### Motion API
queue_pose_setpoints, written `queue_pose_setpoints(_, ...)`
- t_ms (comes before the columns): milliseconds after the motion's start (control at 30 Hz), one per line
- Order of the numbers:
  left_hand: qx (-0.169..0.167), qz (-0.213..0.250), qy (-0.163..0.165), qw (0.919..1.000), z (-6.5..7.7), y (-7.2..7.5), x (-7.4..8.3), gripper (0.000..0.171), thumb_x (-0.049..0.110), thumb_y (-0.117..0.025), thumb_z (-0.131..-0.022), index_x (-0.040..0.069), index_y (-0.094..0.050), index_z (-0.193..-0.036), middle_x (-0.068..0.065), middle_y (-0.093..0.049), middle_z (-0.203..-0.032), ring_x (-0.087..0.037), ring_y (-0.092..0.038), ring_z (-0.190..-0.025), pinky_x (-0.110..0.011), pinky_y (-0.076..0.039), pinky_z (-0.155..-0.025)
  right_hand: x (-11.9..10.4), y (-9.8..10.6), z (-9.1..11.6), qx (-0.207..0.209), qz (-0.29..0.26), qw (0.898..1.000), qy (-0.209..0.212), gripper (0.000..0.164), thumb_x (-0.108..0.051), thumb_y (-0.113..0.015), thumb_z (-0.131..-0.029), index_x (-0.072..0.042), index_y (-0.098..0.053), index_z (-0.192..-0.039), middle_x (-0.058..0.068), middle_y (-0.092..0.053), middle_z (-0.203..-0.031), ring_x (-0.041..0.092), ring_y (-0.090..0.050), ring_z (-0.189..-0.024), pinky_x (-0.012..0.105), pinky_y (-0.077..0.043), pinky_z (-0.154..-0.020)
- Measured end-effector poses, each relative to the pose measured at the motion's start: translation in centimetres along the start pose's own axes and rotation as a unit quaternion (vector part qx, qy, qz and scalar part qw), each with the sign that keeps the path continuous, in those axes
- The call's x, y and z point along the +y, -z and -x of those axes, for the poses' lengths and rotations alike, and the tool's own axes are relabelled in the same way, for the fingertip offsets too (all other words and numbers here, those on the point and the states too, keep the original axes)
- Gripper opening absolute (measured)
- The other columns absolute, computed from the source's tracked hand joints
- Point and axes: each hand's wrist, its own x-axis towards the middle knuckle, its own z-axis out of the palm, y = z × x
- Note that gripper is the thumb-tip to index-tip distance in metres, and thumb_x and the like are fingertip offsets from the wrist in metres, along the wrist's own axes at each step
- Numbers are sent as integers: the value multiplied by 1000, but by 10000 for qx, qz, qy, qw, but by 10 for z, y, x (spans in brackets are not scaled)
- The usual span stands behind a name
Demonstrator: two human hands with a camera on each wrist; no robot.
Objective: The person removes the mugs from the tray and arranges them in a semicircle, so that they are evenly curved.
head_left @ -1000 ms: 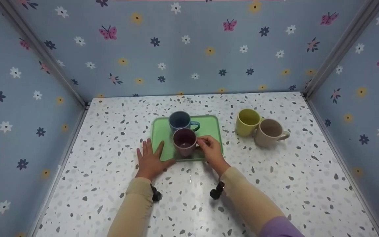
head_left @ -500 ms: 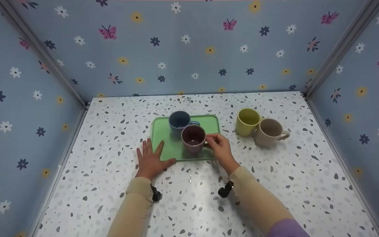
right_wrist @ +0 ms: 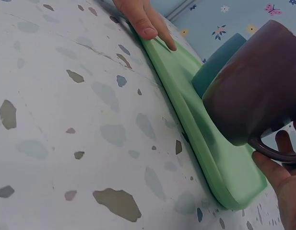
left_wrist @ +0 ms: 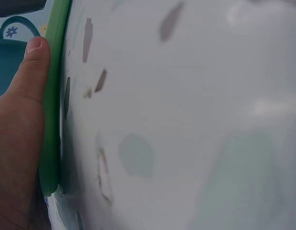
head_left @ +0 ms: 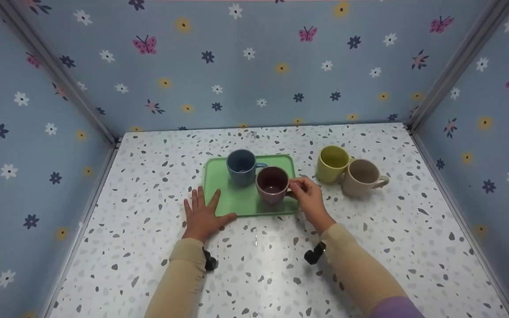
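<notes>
A plum-coloured mug point(head_left: 272, 190) is upright over the right part of a green tray point(head_left: 237, 203). My right hand point(head_left: 309, 201) holds it by the handle with curled fingers. In the right wrist view, the mug's base point(right_wrist: 229, 136) shows close above the tray surface. Behind and left of it, a blue mug point(head_left: 242, 170) stands on the tray with its handle to the right. My left hand point(head_left: 203, 219) rests spread at the tray's front left corner, fingers straight. The left wrist view shows its thumb point(left_wrist: 30, 76) along the green tray edge point(left_wrist: 53, 120).
Right of the tray, a yellow mug point(head_left: 332, 170) and a beige mug point(head_left: 360, 183) stand close together on the speckled tabletop point(head_left: 254, 265). Flower-patterned blue walls point(head_left: 254, 79) enclose the table at the back and both sides.
My right hand has carried the plum mug to the right and slightly back, away from the front of the blue mug. The left hand and the tray have stayed put.
</notes>
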Motion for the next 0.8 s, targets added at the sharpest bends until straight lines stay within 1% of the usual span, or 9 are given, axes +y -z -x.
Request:
queue_pose_setpoints(67,16,16,-20,10000,0,1,0,106,86,-53,-80,26,-23,-162,-27,9,-166,-46,11,-152,-64,15,-117,-1,4,0,14,21,10000,43,14,-2,-60,-100,5,-65,-111,20,-68,-110,27,-69,-100,40,-59,-89)
queue_pose_setpoints(167,-15,-43,10,10000,-1,1,0,107,87,-52,-79,27,-23,-162,-27,9,-166,-45,11,-152,-64,13,-118,-3,11,0,38,23,10000,25,14,-2,-60,-101,5,-65,-111,20,-68,-110,25,-69,-100,40,-59,-89)
queue_pose_setpoints(300,-33,-107,17,9999,0,1,0,107,88,-51,-79,27,-22,-162,-27,8,-166,-45,11,-152,-64,12,-118,-3,20,0,130,-38,9999,-42,12,0,-60,-100,6,-64,-109,20,-68,-109,25,-68,-101,41,-58,-90)
queue_pose_setpoints(433,33,-90,-36,9999,1,3,1,105,84,-54,-81,25,-25,-162,-29,6,-166,-46,9,-152,-66,10,-118,-4,29,3,225,-122,9997,-39,13,2,-60,-99,8,-63,-109,23,-66,-109,26,-68,-100,42,-58,-90)
queue_pose_setpoints(533,18,-100,-36,9999,1,3,1,104,83,-54,-81,26,-24,-162,-29,6,-166,-46,8,-152,-66,10,-118,-5,36,5,264,-180,9995,-61,13,3,-60,-99,8,-63,-110,24,-66,-109,25,-68,-98,43,-58,-90)
queue_pose_setpoints(667,42,-86,-35,9999,1,2,1,103,83,-54,-82,26,-24,-162,-28,6,-166,-47,8,-152,-66,11,-117,-8,43,8,299,-121,9994,-126,13,2,-60,-99,7,-63,-110,21,-66,-109,23,-68,-98,42,-58,-91)
queue_pose_setpoints(800,80,-92,-63,9999,2,2,2,103,83,-54,-82,25,-25,-162,-29,6,-165,-47,8,-152,-66,10,-117,-10,53,11,298,-31,9995,-128,14,0,-60,-100,7,-62,-111,19,-67,-110,25,-68,-101,40,-58,-91)
